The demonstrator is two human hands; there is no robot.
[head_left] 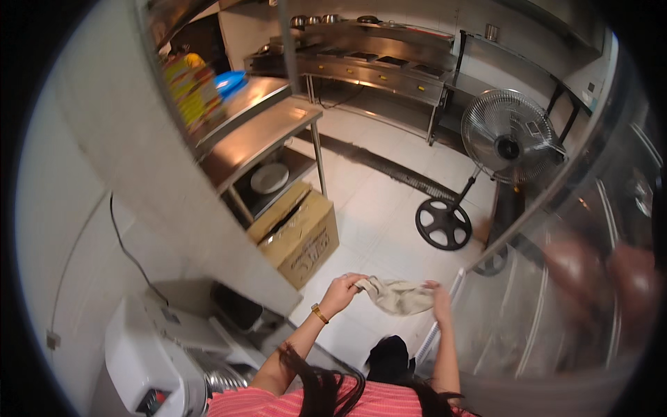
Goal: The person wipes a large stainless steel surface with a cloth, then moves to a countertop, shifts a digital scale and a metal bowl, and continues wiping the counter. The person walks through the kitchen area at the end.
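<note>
A pale beige cloth (397, 297) is stretched between my two hands, sagging a little in the middle above the white tiled floor. My left hand (343, 292), with a gold band on its wrist, is closed on the cloth's left end. At the other end, my right hand (440, 300) grips the cloth, slightly blurred and close to the edge of the glass-fronted unit. Some of its fingers are hidden.
A cardboard box (306, 240) stands ahead on the left, beside a steel table (260, 135). A pedestal fan (511, 139) stands on the right. Along the far wall runs a steel stove (375, 69). A white machine (142, 358) is at lower left, a glass-fronted unit (514, 320) at right.
</note>
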